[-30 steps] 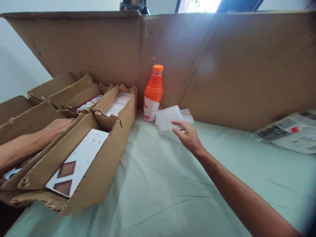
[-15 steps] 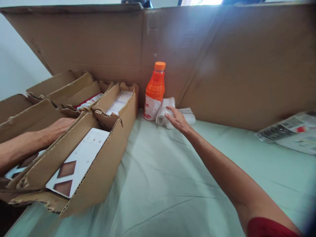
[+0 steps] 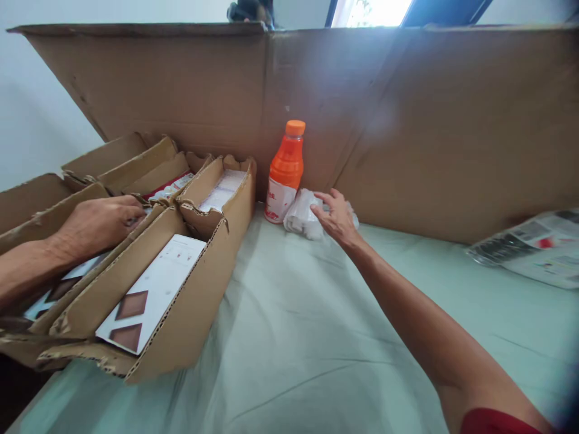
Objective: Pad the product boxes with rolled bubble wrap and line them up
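Observation:
My left hand (image 3: 102,220) is at the far end of a long cardboard compartment, fingers curled downward. A small greyish bit shows by its fingertips, but I cannot make out what it is. Under that forearm lies a white pack with brown squares (image 3: 67,286). My right hand (image 3: 337,218) is open, thumb and fingers apart, over a crumpled bundle of clear plastic (image 3: 304,216). Whether its fingers touch the plastic I cannot tell. Just left of the bundle an orange bottle (image 3: 286,175) with a white label stands upright.
Cardboard compartments (image 3: 199,307) fill the left side; one holds a white box with brown squares (image 3: 154,289), another a pale wrapped pack (image 3: 225,190). A tall cardboard wall (image 3: 429,132) runs along the back. A printed plastic pack (image 3: 534,247) lies right on the pale green sheet (image 3: 294,337).
My left hand has risen within its compartment, showing more of its back and fingers. My right hand has shifted slightly right, and the plastic bundle looks more crumpled. The view has tilted up a little.

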The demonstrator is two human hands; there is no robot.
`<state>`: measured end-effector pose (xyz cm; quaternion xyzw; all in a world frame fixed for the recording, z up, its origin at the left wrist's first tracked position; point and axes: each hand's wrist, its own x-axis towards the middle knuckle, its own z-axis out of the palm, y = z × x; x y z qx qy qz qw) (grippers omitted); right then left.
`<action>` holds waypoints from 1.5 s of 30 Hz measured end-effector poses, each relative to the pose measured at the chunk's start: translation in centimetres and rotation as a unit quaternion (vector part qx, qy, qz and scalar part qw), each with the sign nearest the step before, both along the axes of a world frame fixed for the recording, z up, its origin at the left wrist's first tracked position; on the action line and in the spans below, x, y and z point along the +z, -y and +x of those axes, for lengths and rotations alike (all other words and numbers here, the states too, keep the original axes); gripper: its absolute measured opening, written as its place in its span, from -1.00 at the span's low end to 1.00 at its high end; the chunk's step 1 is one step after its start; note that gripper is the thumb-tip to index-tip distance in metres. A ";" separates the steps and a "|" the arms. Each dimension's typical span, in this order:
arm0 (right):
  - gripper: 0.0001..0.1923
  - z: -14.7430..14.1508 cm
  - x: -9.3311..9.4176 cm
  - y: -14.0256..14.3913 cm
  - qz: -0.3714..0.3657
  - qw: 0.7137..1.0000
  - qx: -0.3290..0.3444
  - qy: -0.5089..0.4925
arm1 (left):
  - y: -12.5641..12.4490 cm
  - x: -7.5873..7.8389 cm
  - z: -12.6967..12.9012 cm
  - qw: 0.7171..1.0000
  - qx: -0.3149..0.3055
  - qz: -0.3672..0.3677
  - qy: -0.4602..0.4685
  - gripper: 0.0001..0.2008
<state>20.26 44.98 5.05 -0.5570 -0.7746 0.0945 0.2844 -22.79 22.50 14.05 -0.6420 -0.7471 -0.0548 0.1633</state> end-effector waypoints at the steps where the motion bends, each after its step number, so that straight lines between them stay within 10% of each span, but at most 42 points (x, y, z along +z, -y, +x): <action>1: -0.47 0.2 0.7 0.5 0.020 1.000 -0.001 -0.013 | 0.4 0.2 -0.4 1.000 -0.020 0.006 -0.012 -0.64; 9: -0.59 0.1 3.2 5.0 0.070 0.989 0.103 -0.077 | 1.9 2.9 2.1 0.998 0.039 -0.032 -0.026 -0.51; 18: -0.66 1.6 2.0 7.6 0.018 0.988 0.135 -0.072 | -1.6 1.7 3.6 0.974 0.148 -0.169 -0.044 -0.62; 26: -0.72 2.5 1.3 8.8 -0.020 0.985 0.144 -0.095 | 0.0 4.8 3.9 0.980 0.177 -0.077 -0.048 -0.63; 31: -0.67 0.0 5.0 11.8 0.021 0.960 0.238 -0.145 | 4.1 10.4 7.9 0.974 0.082 0.206 0.043 -0.68; 34: -0.45 -2.8 8.1 14.9 0.035 0.925 0.323 -0.196 | 5.0 11.2 12.0 0.956 -0.022 0.290 0.031 -0.76; 37: -0.18 -5.4 9.7 17.7 0.027 0.893 0.375 -0.248 | 3.9 9.6 16.1 0.947 -0.157 0.279 0.031 -0.82; 40: -0.43 -6.5 8.9 17.9 0.003 0.891 0.355 -0.281 | 1.7 7.6 18.9 0.959 -0.224 0.170 0.029 -0.84; 45: -0.48 -2.1 4.2 8.2 -0.035 0.917 0.179 -0.354 | -3.5 7.1 17.2 0.968 -0.176 0.104 0.147 -0.63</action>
